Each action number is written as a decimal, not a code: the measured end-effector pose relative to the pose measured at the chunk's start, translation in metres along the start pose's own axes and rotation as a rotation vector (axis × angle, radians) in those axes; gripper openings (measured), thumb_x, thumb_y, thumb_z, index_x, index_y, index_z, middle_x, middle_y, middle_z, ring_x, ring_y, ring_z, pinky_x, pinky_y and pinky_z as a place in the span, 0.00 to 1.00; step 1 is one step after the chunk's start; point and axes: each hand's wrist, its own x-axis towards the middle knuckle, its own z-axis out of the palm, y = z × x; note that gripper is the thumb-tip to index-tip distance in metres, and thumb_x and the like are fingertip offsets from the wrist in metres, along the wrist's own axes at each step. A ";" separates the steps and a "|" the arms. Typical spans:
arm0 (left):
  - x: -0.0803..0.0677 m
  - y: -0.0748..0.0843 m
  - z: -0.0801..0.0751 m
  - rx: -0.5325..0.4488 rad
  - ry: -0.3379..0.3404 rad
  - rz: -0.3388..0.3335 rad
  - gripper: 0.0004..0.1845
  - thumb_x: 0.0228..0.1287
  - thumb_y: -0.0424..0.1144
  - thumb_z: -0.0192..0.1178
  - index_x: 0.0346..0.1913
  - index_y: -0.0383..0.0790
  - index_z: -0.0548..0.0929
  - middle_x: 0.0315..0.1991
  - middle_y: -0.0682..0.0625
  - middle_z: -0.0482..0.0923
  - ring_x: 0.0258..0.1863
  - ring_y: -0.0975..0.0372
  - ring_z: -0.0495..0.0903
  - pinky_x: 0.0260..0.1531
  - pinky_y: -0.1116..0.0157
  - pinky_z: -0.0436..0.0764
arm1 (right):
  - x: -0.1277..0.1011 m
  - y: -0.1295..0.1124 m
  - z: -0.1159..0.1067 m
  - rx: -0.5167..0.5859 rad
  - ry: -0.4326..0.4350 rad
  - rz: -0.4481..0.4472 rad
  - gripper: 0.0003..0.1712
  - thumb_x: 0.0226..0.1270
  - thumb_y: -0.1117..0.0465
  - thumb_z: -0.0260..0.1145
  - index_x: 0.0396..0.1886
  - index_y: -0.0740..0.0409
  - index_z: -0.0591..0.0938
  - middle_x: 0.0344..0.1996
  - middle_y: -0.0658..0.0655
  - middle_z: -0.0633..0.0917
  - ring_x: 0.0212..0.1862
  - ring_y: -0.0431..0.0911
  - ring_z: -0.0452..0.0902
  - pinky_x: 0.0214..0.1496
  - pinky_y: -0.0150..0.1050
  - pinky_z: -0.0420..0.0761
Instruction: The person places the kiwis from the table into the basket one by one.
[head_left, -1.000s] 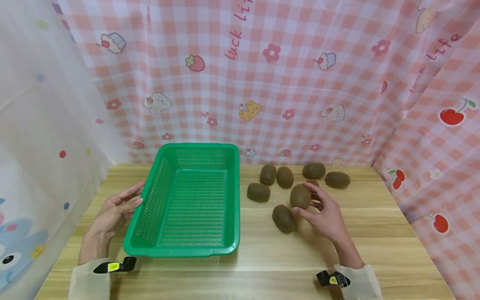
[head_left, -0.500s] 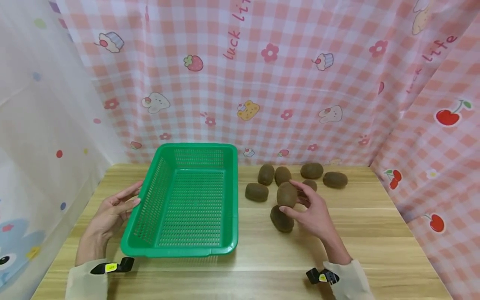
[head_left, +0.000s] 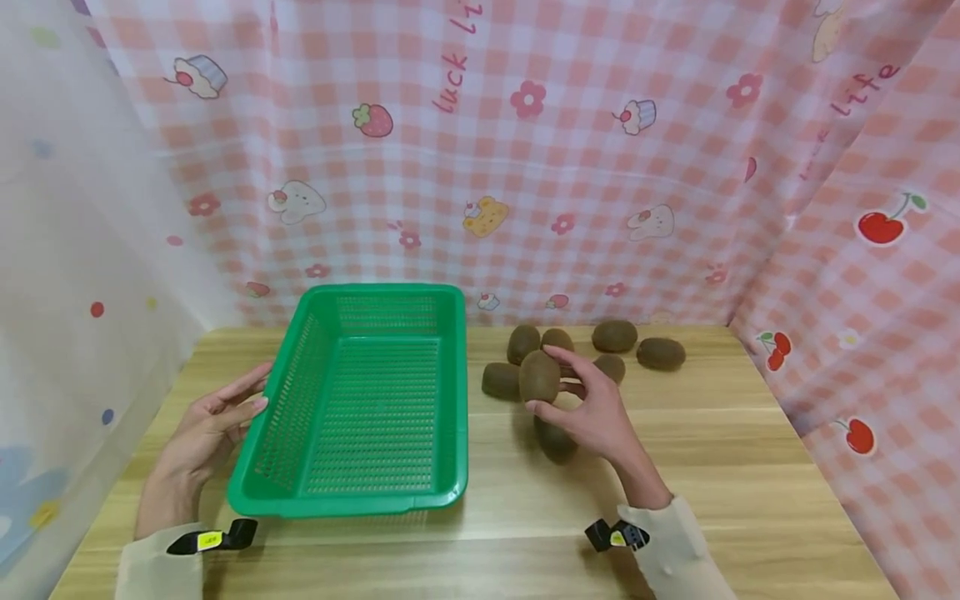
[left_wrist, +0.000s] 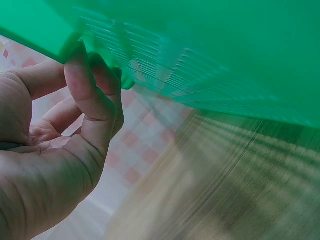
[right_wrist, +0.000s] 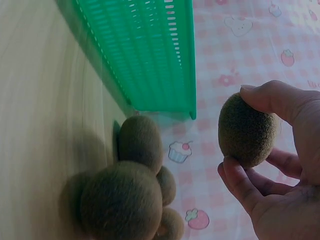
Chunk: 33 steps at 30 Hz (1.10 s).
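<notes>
My right hand (head_left: 592, 417) pinches a brown kiwi (head_left: 540, 377) between thumb and fingertips, just right of the green basket. In the right wrist view, the held kiwi (right_wrist: 247, 131) is raised off the wooden table. Under and around it lie more kiwis, among them one below the hand (head_left: 555, 443) and one to its left (head_left: 499, 381). The rectangular green plastic basket (head_left: 345, 505) has slotted walls and nothing inside. At the basket's left rim, my left hand (head_left: 197, 433) grips the edge; the left wrist view shows its fingers (left_wrist: 90, 95) curled against the rim.
Behind the right hand are several loose kiwis, including one at the far right (head_left: 662, 353) and one beside it (head_left: 615, 336). A checked pink cloth (head_left: 420, 167) hangs along the table's back edge. White cloth (head_left: 75, 250) borders the left side.
My right hand has carried the kiwi leftward toward the basket, passing over another kiwi. The left hand stays on the basket's rim. The whole head view has shifted slightly.
</notes>
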 end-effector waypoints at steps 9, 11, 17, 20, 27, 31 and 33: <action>-0.002 -0.003 0.000 0.004 -0.010 -0.001 0.29 0.78 0.24 0.48 0.79 0.39 0.64 0.61 0.56 0.81 0.50 0.66 0.87 0.44 0.68 0.89 | 0.007 -0.010 0.009 -0.006 -0.046 -0.036 0.43 0.58 0.57 0.81 0.73 0.45 0.74 0.63 0.55 0.81 0.61 0.53 0.80 0.63 0.48 0.85; -0.001 -0.005 0.001 0.016 -0.001 -0.013 0.29 0.78 0.25 0.49 0.79 0.39 0.64 0.61 0.57 0.80 0.50 0.66 0.86 0.45 0.68 0.89 | 0.009 -0.012 0.010 -0.024 -0.052 -0.045 0.42 0.58 0.56 0.81 0.73 0.45 0.74 0.64 0.54 0.81 0.61 0.53 0.80 0.63 0.49 0.85; 0.007 -0.007 0.003 0.031 0.013 -0.029 0.29 0.78 0.26 0.51 0.79 0.39 0.63 0.61 0.57 0.80 0.50 0.67 0.85 0.46 0.69 0.88 | 0.018 -0.022 0.009 -0.052 -0.053 -0.050 0.43 0.58 0.55 0.81 0.73 0.45 0.74 0.65 0.52 0.79 0.62 0.50 0.80 0.63 0.48 0.85; 0.009 -0.006 0.004 0.012 0.007 -0.024 0.29 0.78 0.26 0.50 0.79 0.38 0.63 0.60 0.56 0.81 0.49 0.66 0.86 0.45 0.68 0.89 | 0.022 -0.027 0.010 -0.063 -0.052 -0.040 0.43 0.58 0.54 0.81 0.73 0.43 0.74 0.64 0.51 0.79 0.60 0.48 0.80 0.64 0.47 0.85; 0.006 -0.004 0.002 0.003 0.008 -0.009 0.29 0.78 0.25 0.50 0.79 0.37 0.64 0.59 0.56 0.81 0.48 0.65 0.88 0.44 0.68 0.89 | 0.035 -0.038 0.020 -0.058 -0.082 -0.052 0.43 0.57 0.53 0.81 0.73 0.42 0.74 0.66 0.51 0.79 0.62 0.48 0.80 0.65 0.51 0.84; 0.003 -0.003 -0.001 0.010 0.019 0.002 0.29 0.78 0.25 0.51 0.78 0.37 0.65 0.59 0.56 0.81 0.47 0.66 0.88 0.43 0.68 0.89 | 0.043 -0.045 0.027 -0.054 -0.101 -0.056 0.43 0.58 0.52 0.81 0.73 0.43 0.74 0.66 0.51 0.79 0.63 0.49 0.80 0.65 0.52 0.83; 0.001 -0.003 -0.003 0.009 0.022 0.006 0.29 0.78 0.25 0.51 0.78 0.38 0.65 0.59 0.56 0.81 0.47 0.66 0.88 0.43 0.68 0.89 | 0.047 -0.049 0.030 -0.054 -0.115 -0.051 0.42 0.58 0.51 0.80 0.73 0.42 0.74 0.66 0.50 0.78 0.63 0.49 0.80 0.65 0.50 0.83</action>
